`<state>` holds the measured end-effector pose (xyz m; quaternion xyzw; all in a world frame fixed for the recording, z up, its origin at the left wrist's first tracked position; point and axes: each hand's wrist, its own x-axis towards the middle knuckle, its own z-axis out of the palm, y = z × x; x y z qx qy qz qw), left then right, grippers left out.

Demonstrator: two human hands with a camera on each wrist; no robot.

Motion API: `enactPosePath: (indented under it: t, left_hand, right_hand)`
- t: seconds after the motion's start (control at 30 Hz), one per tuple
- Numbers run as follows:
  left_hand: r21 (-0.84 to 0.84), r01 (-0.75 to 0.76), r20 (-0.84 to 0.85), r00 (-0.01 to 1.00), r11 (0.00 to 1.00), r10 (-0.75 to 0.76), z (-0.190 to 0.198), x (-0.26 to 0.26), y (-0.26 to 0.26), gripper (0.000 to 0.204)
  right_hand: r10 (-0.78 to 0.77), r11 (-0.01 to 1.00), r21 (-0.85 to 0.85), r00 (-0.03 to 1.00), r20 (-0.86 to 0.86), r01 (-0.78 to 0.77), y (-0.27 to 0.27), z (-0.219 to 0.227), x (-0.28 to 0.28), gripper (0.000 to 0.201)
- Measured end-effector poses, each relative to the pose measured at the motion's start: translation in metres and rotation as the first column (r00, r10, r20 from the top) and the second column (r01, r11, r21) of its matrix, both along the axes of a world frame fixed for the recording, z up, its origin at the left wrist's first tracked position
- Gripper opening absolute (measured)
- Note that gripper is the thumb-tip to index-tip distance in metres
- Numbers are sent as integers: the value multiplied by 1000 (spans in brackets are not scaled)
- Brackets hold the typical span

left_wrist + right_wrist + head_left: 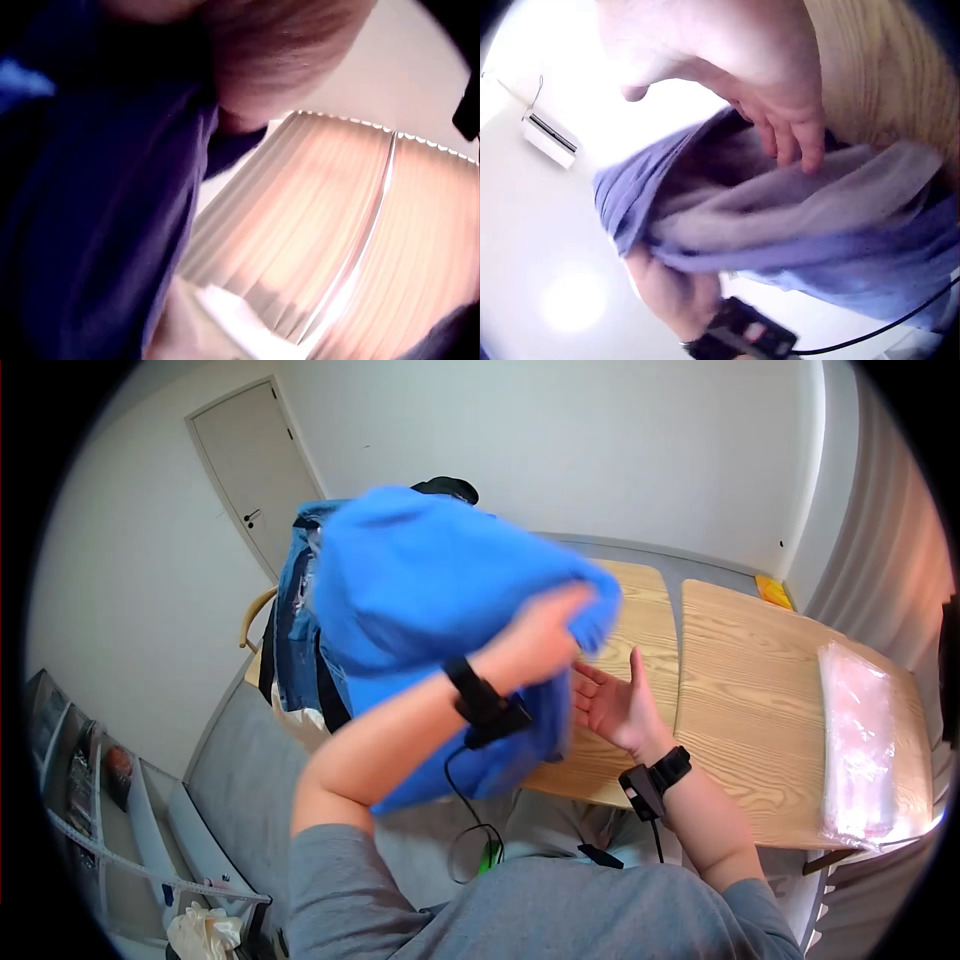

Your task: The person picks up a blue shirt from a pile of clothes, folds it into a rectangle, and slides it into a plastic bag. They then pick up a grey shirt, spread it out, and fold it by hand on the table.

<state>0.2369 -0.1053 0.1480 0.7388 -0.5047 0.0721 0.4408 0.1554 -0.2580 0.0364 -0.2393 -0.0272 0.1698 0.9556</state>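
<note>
A bright blue cloth (pixel 420 590) is bunched up and held above the near edge of the wooden table (pixel 640 620). My left hand (pixel 545 640) grips its right side from above, fingers curled into the fabric. My right hand (pixel 608 705) stands just right of the cloth's lower part, palm turned toward it, fingers straight. In the right wrist view the right hand's fingertips (pixel 795 142) reach the folded edge of the cloth (pixel 795 225), and the left hand (pixel 671 292) clutches it below. The left wrist view is mostly filled by dark folds of the cloth (pixel 90 210).
A second wooden table (pixel 760 700) adjoins on the right, with a clear plastic packet (pixel 855 740) near its right edge. A chair draped with a denim jacket (pixel 295 610) stands at the left. A door (pixel 255 470) is behind, curtains (pixel 337 240) to the right.
</note>
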Motion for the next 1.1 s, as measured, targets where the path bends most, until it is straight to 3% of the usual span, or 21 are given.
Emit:
enactPosePath:
  t: [0.03, 0.07, 0.13, 0.17, 0.2, 0.23, 0.27, 0.3, 0.33, 0.4, 0.43, 0.47, 0.53, 0.57, 0.63, 0.67, 0.77, 0.87, 0.93, 1.07, 1.1]
  left_hand:
    - [201, 153, -146, 981, 968, -125, -18, -12, -6, 42]
    - [363, 322, -312, 926, 874, -212, -33, -20, -8, 53]
    - [402, 374, -285, 919, 836, -273, -58, -24, 5, 66]
    - [325, 462, -356, 868, 825, -346, -59, -18, 15, 69]
    - [290, 431, -461, 846, 855, -270, -49, -14, 28, 62]
    - [249, 324, -297, 923, 913, -246, -38, -6, 44, 49]
    - [177, 119, -364, 930, 977, -47, -26, -1, 64, 38]
    - [88, -58, -181, 981, 994, 73, -24, 14, 86, 32]
    - [24, -278, -243, 930, 960, 276, -23, 29, 108, 31]
    - [-33, -631, 82, 771, 775, 632, -26, 62, 153, 32]
    - [-33, -689, 251, 695, 724, 673, -33, 84, 174, 36]
    - [66, -717, 257, 684, 694, 682, -38, 102, 192, 50]
    - [196, -854, 458, 515, 482, 725, -47, 123, 207, 69]
    - [202, -853, 455, 517, 481, 725, -50, 133, 208, 69]
    - [457, -768, 253, 595, 448, 762, -47, 146, 208, 76]
    - [460, -767, 252, 597, 448, 762, -50, 148, 207, 76]
    - [657, -702, 317, 588, 275, 744, -59, 145, 183, 64]
    - [675, -691, 496, 684, 258, 534, -64, 122, 158, 66]
    - [708, -640, 443, 732, 299, 518, -76, 108, 143, 71]
    - [636, -542, 396, 840, 549, 371, -102, 100, 123, 75]
    - [665, -466, 241, 874, 584, 423, -107, 99, 113, 77]
  right_hand:
    - [56, 987, 141, 992, 109, -71, -1, -8, 6, 67]
    - [62, 987, 142, 992, 111, -77, 1, -11, 9, 67]
    - [-193, 975, -144, 968, -161, 171, 4, -17, 14, 59]
    - [-182, 982, -91, 964, -192, 168, -14, -61, 30, 49]
    - [-181, 982, -91, 964, -194, 165, -15, -60, 31, 49]
    - [-243, 967, -125, 950, -196, 222, -16, -55, 28, 46]
    - [-306, 947, -161, 931, -197, 277, -17, -48, 25, 43]
    - [-296, 951, -166, 917, -269, 259, -17, -35, 20, 32]
    - [-296, 952, -167, 915, -274, 258, -21, -38, 26, 32]
    - [-293, 947, -203, 929, -226, 249, -30, -47, 39, 26]
    - [-289, 948, -205, 928, -234, 244, -27, -38, 39, 26]
    - [-322, 932, -233, 927, -193, 276, -21, -20, 37, 23]
    - [-351, 916, -262, 923, -158, 303, -17, 10, 31, 20]
    - [-401, 878, -307, 914, -55, 367, -17, 21, 30, 18]
    - [-531, 771, -343, 839, 119, 537, -2, 74, 3, 13]
    - [-522, 786, -323, 846, 108, 527, -22, 57, 6, 16]
    - [-556, 763, -300, 818, 150, 573, -112, 16, -12, 20]
    - [-750, 479, -357, 585, 308, 802, -111, 51, -61, 43]
    - [-641, 399, -614, 686, 344, 681, -168, 16, -82, 50]
    - [-687, 276, -818, 699, 199, 504, -181, 0, -125, 53]
    - [-766, 99, -910, 614, 189, 403, -181, 7, -131, 54]
